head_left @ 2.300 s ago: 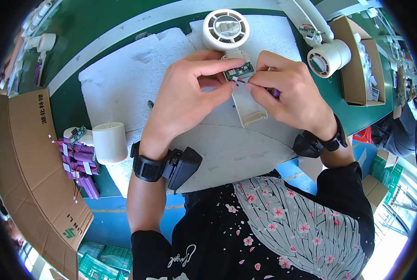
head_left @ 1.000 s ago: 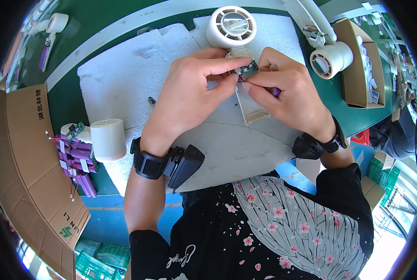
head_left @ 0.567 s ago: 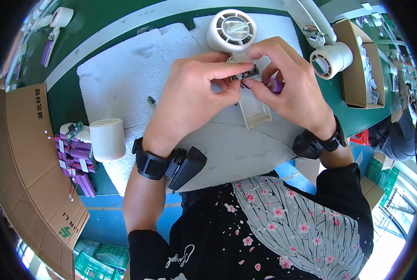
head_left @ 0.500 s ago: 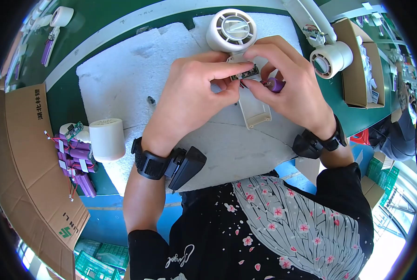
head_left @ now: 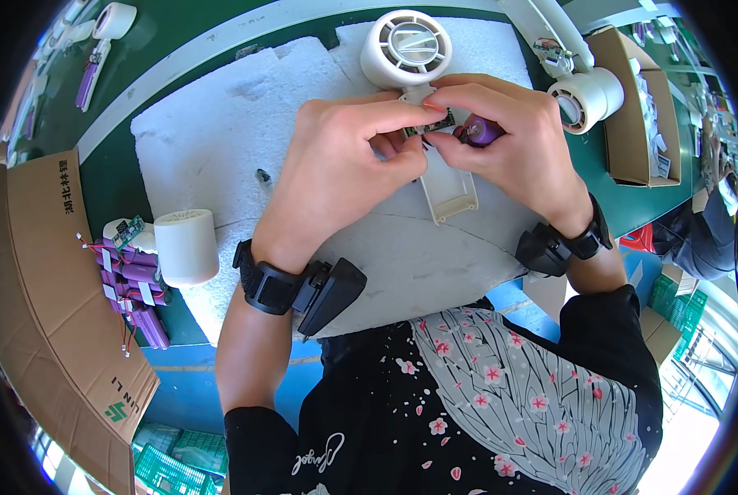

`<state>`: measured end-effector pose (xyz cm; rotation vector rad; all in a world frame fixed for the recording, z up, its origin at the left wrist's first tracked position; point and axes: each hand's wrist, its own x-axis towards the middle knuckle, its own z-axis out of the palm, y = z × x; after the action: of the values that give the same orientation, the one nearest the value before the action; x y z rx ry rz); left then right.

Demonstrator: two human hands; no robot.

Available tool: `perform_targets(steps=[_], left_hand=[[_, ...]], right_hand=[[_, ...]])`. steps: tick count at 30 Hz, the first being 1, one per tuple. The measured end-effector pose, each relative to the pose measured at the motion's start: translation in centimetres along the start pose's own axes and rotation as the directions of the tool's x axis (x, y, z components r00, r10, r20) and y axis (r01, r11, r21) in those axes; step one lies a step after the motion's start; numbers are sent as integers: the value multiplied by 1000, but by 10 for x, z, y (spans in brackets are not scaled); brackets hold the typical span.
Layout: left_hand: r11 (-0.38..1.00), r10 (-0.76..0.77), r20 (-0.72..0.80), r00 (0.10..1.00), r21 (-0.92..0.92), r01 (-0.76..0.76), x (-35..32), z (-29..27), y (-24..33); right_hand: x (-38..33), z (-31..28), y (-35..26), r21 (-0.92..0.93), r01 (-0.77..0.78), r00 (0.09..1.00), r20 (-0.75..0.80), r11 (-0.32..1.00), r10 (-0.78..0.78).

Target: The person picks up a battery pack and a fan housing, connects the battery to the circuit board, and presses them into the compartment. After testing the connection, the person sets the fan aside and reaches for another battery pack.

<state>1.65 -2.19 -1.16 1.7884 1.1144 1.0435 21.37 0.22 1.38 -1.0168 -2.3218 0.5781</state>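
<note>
A small dark circuit board (head_left: 431, 126) is pinched at its left end by the thumb and index finger of my left hand (head_left: 344, 153). In my right hand (head_left: 517, 140) lies a purple battery cell (head_left: 485, 132), curled into the palm, while the thumb and index fingertips meet at the board's right part. Fine wires by the fingertips are mostly hidden. Both hands are over the open white handle (head_left: 450, 198) of a handheld fan, whose round head (head_left: 406, 49) lies just beyond them.
A white foam pad (head_left: 212, 124) lies under the work. To the left are a white cylindrical housing (head_left: 187, 247), several purple battery cells (head_left: 142, 276) with wires, and a cardboard box (head_left: 47, 272). Another white fan (head_left: 585, 101) and an open carton (head_left: 633, 107) stand at the right.
My right hand's index fingertip has come down and left onto the board, closer to my left fingers. The battery cell has shifted slightly up and left with that hand. My left hand has barely moved.
</note>
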Motion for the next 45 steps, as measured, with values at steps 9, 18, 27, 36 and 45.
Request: perform_targets(steps=[9,18,27,36,45], left_hand=[[999,-30,-6,1000,-18,30,-1,-1,1],[958,-128,18,992,-257,128,0,-5,-4],[936,-235,-87,968,-289,202,2,-1,-4],[950,-228,-169,959,-256,181,-1,4,3],[967,-161,-164,973,-222,122,3,2,0]], right_hand=[[1,3,1,7,2,1000,-11,1000,-1],[0,0,3,-70,28,997,77,997,-23],[6,-28,4,-97,156,982,121,983,-144],[-4,-42,-10,-85,-28,968,248,996,49],[-11,-35,-25,-301,4,979,196,954,57]])
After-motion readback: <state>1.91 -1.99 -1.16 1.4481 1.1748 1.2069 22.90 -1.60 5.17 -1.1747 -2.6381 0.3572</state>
